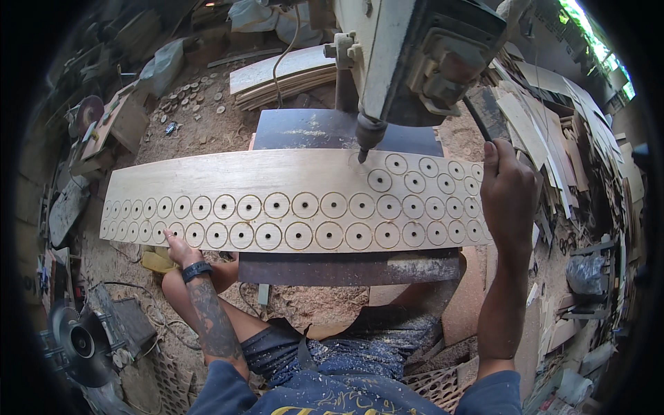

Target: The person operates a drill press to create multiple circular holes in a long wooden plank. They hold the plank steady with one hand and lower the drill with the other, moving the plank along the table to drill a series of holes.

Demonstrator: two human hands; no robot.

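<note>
A long pale plywood board lies across the dark drill press table, overhanging it on both sides. Rows of cut circles, each with a small centre hole, cover its near half and part of its far right. My left hand grips the board's near edge at the left, thumb on top and the other fingers hidden beneath. Up at the right, my right hand is closed round the black feed lever of the drill press. The chuck points down at a faint circle beside the cut ones.
Behind the table lies a stack of plywood sheets. Cut discs are scattered on the dusty floor at the far left. Wood offcuts pile up along the right. A machine with a round dark disc stands at the lower left, near loose cables.
</note>
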